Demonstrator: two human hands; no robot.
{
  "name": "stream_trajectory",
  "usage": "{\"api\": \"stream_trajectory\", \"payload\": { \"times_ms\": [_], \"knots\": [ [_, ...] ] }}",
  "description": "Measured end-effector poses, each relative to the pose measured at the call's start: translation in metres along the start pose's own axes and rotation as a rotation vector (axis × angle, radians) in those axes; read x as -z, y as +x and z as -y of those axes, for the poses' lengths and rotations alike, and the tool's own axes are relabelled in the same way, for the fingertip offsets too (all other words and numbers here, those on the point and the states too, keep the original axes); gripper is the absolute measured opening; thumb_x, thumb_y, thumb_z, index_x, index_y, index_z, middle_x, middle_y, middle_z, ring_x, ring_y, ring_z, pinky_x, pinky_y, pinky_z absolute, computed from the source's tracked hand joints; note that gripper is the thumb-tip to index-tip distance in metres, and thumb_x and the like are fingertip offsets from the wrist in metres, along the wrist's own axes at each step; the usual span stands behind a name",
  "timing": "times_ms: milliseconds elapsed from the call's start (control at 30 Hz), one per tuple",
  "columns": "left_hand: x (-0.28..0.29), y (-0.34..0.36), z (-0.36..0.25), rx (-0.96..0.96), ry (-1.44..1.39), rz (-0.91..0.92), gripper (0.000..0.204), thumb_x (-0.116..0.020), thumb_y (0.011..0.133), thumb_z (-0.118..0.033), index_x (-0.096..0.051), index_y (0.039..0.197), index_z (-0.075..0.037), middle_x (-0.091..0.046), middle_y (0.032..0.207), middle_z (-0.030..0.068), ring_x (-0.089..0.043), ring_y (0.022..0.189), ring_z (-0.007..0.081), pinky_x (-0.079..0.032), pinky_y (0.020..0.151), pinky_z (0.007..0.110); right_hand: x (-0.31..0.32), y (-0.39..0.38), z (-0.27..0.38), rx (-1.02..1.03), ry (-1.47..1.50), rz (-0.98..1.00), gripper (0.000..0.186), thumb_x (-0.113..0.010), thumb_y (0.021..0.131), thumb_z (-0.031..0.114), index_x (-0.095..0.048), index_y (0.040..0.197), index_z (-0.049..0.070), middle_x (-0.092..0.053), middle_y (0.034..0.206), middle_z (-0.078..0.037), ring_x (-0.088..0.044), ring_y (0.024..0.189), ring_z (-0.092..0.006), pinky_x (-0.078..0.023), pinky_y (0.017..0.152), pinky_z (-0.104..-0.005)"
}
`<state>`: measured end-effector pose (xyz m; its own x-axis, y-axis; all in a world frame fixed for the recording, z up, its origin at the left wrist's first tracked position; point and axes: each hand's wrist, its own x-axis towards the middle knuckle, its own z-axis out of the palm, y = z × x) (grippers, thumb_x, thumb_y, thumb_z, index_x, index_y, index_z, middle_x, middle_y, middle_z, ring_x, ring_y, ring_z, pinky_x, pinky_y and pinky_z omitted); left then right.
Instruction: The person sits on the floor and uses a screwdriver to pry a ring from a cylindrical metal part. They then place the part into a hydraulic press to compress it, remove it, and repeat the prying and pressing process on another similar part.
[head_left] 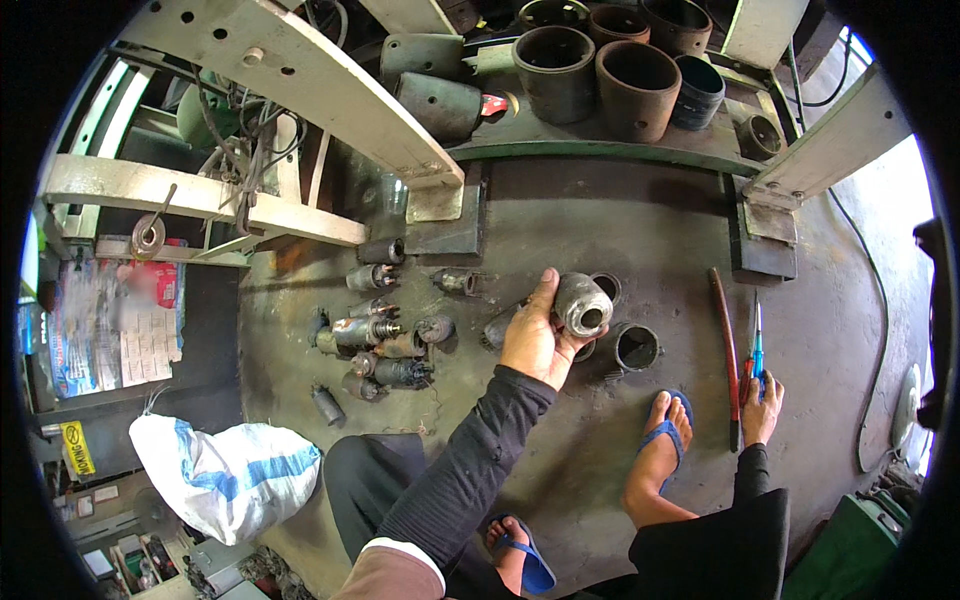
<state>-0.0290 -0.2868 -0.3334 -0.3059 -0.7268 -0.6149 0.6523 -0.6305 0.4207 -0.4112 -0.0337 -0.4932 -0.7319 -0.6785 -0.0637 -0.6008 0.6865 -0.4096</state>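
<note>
My left hand (537,340) is raised over the floor, its fingers wrapped round a worn, grey, rounded metal housing (583,305) with a round hole in its end. Low at the right, my right hand (762,408) closes on the lower end of a blue-handled screwdriver (758,358) with a slim shaft; its fingertips are partly hidden. Beside that handle shows a red-orange piece I cannot make out. A long reddish-brown rod (725,340) lies just left of it. Below the housing, an open metal ring-shaped casing (636,347) rests on the floor, with other cylindrical parts partly hidden behind my left hand.
Several dirty cylindrical motor parts (368,332) lie grouped on the left floor. Large metal sleeves (640,90) stand on a rack shelf ahead, between pale steel beams (310,90). A white-and-blue sack (228,475) sits lower left; a green box (850,550) stands lower right. My sandalled feet are close by.
</note>
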Motion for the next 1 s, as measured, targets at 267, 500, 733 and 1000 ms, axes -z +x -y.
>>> {"api": "stream_trajectory", "payload": {
  "times_ms": [267,500,733,1000],
  "knots": [
    [-0.015,-0.018,-0.003,-0.061,0.233,0.309,0.069,-0.076,0.094,-0.007,-0.04,0.153,-0.001,-0.063,0.132,0.0151,-0.068,0.116,0.0291,-0.06,0.097,0.052,0.002,-0.005,0.007,-0.029,-0.007,-0.019,0.039,-0.061,0.102,0.029,-0.064,0.134,0.007,-0.058,0.134,-0.017,-0.057,0.126,-0.0373,-0.046,0.106,-0.0448],
    [-0.035,-0.027,0.006,-0.478,0.688,0.318,0.089,-0.086,0.084,-0.001,-0.036,0.158,-0.003,-0.061,0.136,0.0102,-0.058,0.124,0.0194,-0.049,0.109,0.035,0.007,-0.005,0.01,-0.015,0.0,-0.06,0.039,-0.061,0.103,0.031,-0.065,0.132,0.004,-0.06,0.13,-0.017,-0.06,0.121,-0.0367,-0.048,0.102,-0.0429],
    [-0.014,-0.018,-0.002,-0.083,0.24,0.214,0.056,-0.077,0.096,-0.033,-0.057,0.132,0.005,-0.069,0.119,0.0181,-0.072,0.107,0.0351,-0.064,0.09,0.052,0.009,-0.005,0.02,-0.043,0.019,-0.024,0.039,-0.061,0.103,0.03,-0.065,0.133,0.006,-0.058,0.133,-0.016,-0.058,0.124,-0.0379,-0.047,0.105,-0.0449],
    [-0.008,-0.018,0.0,0.174,-0.021,0.048,0.055,-0.07,0.099,-0.045,-0.062,0.114,0.007,-0.071,0.105,0.0223,-0.075,0.092,0.0351,-0.07,0.075,0.043,0.006,-0.005,0.013,-0.022,0.013,-0.007,0.041,-0.06,0.103,0.03,-0.064,0.134,0.004,-0.058,0.133,-0.018,-0.058,0.124,-0.0385,-0.046,0.105,-0.0449]
  ]
}}
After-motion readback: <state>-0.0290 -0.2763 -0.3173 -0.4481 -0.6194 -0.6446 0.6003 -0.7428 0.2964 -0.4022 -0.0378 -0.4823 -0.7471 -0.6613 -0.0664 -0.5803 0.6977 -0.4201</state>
